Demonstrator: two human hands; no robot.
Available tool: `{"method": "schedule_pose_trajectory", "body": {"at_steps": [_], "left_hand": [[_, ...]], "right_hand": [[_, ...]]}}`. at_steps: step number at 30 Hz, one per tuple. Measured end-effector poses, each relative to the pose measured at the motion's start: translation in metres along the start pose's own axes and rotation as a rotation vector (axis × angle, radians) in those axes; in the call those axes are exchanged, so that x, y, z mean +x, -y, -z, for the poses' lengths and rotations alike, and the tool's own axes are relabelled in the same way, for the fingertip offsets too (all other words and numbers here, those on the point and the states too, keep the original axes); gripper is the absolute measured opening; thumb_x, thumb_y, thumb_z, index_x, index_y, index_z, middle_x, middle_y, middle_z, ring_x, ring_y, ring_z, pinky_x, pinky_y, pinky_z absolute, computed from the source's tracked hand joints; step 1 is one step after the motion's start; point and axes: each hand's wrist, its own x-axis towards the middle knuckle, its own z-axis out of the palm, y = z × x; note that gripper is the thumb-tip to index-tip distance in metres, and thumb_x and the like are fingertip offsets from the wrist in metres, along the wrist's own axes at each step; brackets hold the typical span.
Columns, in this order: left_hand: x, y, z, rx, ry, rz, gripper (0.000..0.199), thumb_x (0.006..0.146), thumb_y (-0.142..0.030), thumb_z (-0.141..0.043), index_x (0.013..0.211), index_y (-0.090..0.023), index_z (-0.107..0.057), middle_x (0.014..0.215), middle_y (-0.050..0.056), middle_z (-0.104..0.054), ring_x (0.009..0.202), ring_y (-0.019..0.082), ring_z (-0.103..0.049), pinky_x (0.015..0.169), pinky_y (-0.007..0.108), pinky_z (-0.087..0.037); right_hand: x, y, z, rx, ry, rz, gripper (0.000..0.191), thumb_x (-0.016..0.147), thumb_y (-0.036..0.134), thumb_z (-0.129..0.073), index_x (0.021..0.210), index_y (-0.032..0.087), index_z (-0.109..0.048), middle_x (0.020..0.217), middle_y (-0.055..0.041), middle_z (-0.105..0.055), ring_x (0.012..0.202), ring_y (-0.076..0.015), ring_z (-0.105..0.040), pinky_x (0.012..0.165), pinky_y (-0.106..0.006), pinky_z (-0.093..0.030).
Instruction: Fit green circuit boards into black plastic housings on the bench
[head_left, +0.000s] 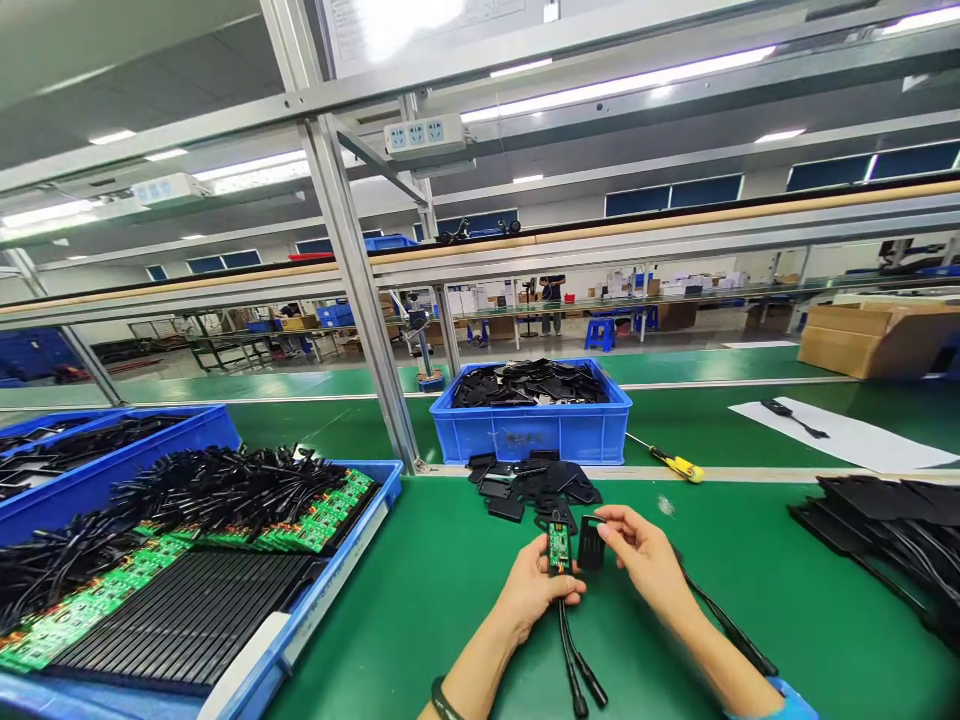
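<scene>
Over the green mat, my left hand point(534, 590) holds a small green circuit board point(559, 546) in a black housing, two black cables point(571, 655) hanging from its lower end. Just to the right, my right hand point(636, 548) pinches a black plastic cover point(591, 546) by its upper right edge. The cover stands upright beside the board, and the two look slightly apart. Behind both hands lies a loose pile of black plastic pieces point(536, 487).
A blue bin point(529, 435) of black parts stands behind the pile. On the left, a blue tray point(337, 578) holds cabled boards. A yellow screwdriver point(682, 467), white paper point(855, 440), stacked black units point(885, 540) and a cardboard box point(855, 342) are on the right.
</scene>
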Motion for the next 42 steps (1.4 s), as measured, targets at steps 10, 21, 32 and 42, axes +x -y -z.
{"method": "schedule_pose_trajectory", "body": {"at_steps": [10,21,32,42], "left_hand": [[-0.003,0.001,-0.002,0.049,0.182,0.005,0.070,0.045,-0.018,-0.086,0.107,-0.012,-0.054,0.094,0.011,-0.066,0.069,0.015,-0.065,0.061,0.021,-0.049],[0.001,0.006,0.000,0.086,0.166,-0.029,0.064,0.052,-0.021,-0.083,0.108,-0.010,-0.054,0.086,0.009,-0.067,0.062,0.010,-0.060,0.055,0.020,-0.049],[-0.005,-0.002,-0.008,0.161,0.156,-0.035,0.054,0.057,-0.029,-0.080,0.102,-0.011,-0.055,0.084,0.007,-0.065,0.062,0.011,-0.060,0.051,0.019,-0.047],[-0.006,-0.004,-0.009,0.229,0.189,-0.029,0.057,0.061,-0.037,-0.076,0.106,-0.011,-0.053,0.081,0.008,-0.064,0.065,0.013,-0.062,0.056,0.020,-0.049]], "right_hand": [[-0.004,-0.006,-0.014,0.190,0.103,-0.127,0.038,0.063,0.048,-0.066,0.081,0.015,-0.060,0.064,0.0003,-0.057,0.052,-0.0120,-0.053,0.042,-0.021,-0.041],[-0.001,-0.005,-0.009,0.239,0.120,-0.132,0.037,0.065,0.047,-0.067,0.079,0.014,-0.060,0.061,0.0011,-0.055,0.055,-0.0116,-0.054,0.046,-0.021,-0.040],[-0.002,-0.017,-0.017,0.307,0.155,-0.236,0.042,0.060,0.049,-0.071,0.077,0.017,-0.049,0.053,0.0037,-0.057,0.043,-0.0095,-0.051,0.044,-0.021,-0.038],[-0.002,-0.010,-0.018,0.173,0.267,-0.242,0.050,0.071,0.065,-0.051,0.070,0.015,-0.055,0.060,0.0012,-0.051,0.054,-0.0106,-0.048,0.048,-0.022,-0.039]]}}
